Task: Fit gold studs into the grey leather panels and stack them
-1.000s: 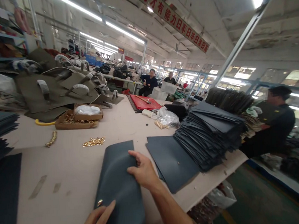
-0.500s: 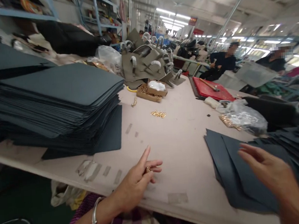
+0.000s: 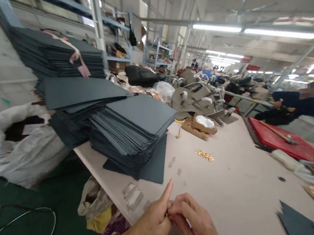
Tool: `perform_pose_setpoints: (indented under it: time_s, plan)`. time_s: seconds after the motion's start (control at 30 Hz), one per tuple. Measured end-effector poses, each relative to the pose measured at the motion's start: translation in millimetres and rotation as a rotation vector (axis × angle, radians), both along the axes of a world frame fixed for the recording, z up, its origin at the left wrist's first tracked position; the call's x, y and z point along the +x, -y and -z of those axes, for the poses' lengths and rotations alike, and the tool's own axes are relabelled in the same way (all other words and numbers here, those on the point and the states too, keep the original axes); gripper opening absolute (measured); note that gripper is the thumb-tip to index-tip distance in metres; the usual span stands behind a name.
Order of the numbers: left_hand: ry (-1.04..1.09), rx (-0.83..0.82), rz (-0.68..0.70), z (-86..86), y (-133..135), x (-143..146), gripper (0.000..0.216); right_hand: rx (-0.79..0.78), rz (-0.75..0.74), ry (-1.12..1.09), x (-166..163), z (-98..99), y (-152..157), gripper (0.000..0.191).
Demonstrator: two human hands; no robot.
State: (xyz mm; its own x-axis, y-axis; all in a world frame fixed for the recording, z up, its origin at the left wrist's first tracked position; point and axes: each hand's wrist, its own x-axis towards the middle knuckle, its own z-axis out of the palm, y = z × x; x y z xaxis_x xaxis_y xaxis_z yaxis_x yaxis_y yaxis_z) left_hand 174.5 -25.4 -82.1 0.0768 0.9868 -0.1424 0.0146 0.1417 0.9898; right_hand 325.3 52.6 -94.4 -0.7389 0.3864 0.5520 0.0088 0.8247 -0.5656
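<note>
Slumping on the floor well to the left of both hands, a crumpled white sack (image 3: 26, 153) is lying beside the table. Nearer, beyond the left hand, a tall stack of smooth, dark blue-grey flat sheets (image 3: 136, 124) is resting on the pale tabletop (image 3: 239, 194). The left hand (image 3: 154, 219) is curling its fingers around a small gold-coloured metal piece (image 3: 167, 214), one finger pointing outward. Touching it, the right hand (image 3: 194, 217) is bending its fingertips together at that spot; whether they are gripping the piece too, I cannot tell. Ahead of the right hand, a loose pile of shiny gold-coloured metal pieces (image 3: 205, 155) is lying, with an open brown cardboard box (image 3: 196, 129) standing behind. Farther right, a wooden-handled hammer (image 3: 274, 131) is resting on a flat red slab (image 3: 306, 152). Near the right hand's right side, dark blue-grey sheets (image 3: 298, 220) are lying.
</note>
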Motion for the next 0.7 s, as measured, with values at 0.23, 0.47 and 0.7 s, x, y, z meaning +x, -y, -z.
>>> perform_pose_setpoints:
  time_s: [0.23, 0.47, 0.7]
  plan:
    - [0.156, -0.125, -0.301, 16.4, 5, -30, 0.057, -0.022, 0.136, -0.025, -46, -31.7, -28, 0.011]
    - [0.231, -0.075, -0.376, 33.5, 4, -42, 0.04, 0.349, 0.2, -0.011, -105, -105.0, -73, 0.014]
    - [0.238, -0.081, -0.403, 46.2, 1, -49, 0.033, 0.621, 0.14, 0.219, -135, -115.8, -84, 0.015]
